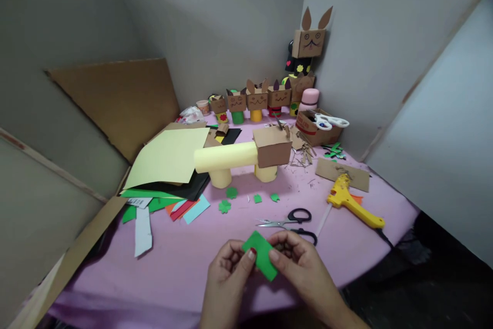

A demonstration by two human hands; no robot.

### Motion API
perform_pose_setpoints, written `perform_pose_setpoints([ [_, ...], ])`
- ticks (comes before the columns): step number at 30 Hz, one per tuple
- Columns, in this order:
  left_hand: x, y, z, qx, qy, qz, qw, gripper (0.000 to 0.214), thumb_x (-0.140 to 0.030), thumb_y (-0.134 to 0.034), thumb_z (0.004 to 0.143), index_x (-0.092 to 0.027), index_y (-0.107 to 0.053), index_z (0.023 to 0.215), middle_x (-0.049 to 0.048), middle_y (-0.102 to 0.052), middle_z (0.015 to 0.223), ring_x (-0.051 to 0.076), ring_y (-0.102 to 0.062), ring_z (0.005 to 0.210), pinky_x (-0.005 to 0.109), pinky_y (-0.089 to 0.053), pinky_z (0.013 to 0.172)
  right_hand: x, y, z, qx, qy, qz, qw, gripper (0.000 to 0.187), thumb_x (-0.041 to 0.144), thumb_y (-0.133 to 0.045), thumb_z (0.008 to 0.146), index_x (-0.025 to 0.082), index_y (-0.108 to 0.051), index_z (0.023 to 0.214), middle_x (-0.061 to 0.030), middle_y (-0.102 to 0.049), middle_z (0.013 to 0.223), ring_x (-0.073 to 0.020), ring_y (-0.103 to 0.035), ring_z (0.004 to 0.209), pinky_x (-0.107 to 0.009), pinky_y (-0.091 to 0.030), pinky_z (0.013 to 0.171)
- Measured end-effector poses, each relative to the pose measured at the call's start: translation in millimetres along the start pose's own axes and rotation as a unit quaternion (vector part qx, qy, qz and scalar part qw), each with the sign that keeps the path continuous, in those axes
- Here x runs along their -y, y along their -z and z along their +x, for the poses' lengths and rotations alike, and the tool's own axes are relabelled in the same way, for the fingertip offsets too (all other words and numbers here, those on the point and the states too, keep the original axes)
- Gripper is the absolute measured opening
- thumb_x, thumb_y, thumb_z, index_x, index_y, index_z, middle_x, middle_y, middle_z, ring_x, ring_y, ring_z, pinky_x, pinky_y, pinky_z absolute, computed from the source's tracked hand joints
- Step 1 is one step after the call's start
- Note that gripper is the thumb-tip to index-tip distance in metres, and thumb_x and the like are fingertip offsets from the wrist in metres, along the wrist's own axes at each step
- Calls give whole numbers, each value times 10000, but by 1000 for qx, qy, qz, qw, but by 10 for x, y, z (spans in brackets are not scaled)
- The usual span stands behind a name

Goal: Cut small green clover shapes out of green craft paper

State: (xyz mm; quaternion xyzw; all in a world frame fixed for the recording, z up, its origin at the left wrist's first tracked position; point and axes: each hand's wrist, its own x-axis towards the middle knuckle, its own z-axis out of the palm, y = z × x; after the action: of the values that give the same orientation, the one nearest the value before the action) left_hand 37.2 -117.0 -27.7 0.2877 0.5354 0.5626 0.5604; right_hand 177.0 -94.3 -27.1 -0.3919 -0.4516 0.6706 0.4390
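Between my two hands, near the front edge of the table, is a small piece of green paper (262, 257). My left hand (233, 267) pinches its left side, thumb on top. The right side is pinched by my right hand (296, 259). Just beyond my hands lie black-handled scissors (288, 223), blades pointing left. Farther off are small green cut-outs, among them a flower shape (225, 207) and a rounded piece (231, 193). Behind them stands a figure with a pale yellow paper tube body (225, 157) on tube legs and a cardboard box head (273, 147).
At right a yellow glue gun (354, 203) rests on a cardboard strip (360, 177). White-handled scissors (327, 122) lie on a box (316, 131). Stacked paper sheets (169, 157) cover the left side. Several box-headed figures (257, 100) line the back, beside a pink bottle (309, 98).
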Motion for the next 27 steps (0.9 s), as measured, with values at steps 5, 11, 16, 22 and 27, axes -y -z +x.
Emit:
perform_pose_setpoints([
  [5, 186, -34, -35, 13, 3, -73, 997, 307, -358, -809, 593, -167, -577, 651, 6, -667, 578, 136, -589, 549, 231, -465, 567, -59, -3, 2, 6, -25, -8, 1000, 342, 449, -713, 695, 145, -556, 695, 21, -547, 595, -94, -475, 517, -203, -370, 485],
  [11, 67, -22, -67, 14, -12, 28, 999, 255, -392, -761, 650, -150, -679, 656, 4, -656, 611, 140, -577, 608, 209, -442, 589, -31, 41, 13, 5, -23, -70, 997, 309, 430, -677, 722, 162, -537, 657, 57, -464, 513, -84, -425, 446, -196, -330, 421],
  [16, -19, 29, -32, 37, -11, 79, 996, 277, -428, -733, 666, -155, -705, 629, -5, -638, 561, 130, -546, 563, 195, -409, 544, -28, 73, 30, 8, -26, -68, 997, 300, 434, -658, 731, 157, -551, 693, 49, -482, 530, -91, -436, 457, -199, -340, 424],
  [22, -40, 5, -28, 73, -21, 112, 991, 301, -426, -700, 703, -145, -699, 595, 7, -637, 533, 124, -523, 516, 192, -390, 505, -13, 106, 35, 7, -9, -70, 997, 256, 366, -696, 729, 134, -600, 681, 28, -552, 548, -90, -464, 488, -199, -356, 470],
  [27, 47, -43, -57, 35, 2, 59, 998, 341, -472, -694, 697, -135, -701, 652, 13, -634, 522, 136, -528, 523, 199, -402, 505, -67, 23, 36, 2, -25, 48, 999, 317, 407, -764, 662, 129, -625, 727, -8, -639, 587, -116, -556, 513, -209, -401, 500],
])
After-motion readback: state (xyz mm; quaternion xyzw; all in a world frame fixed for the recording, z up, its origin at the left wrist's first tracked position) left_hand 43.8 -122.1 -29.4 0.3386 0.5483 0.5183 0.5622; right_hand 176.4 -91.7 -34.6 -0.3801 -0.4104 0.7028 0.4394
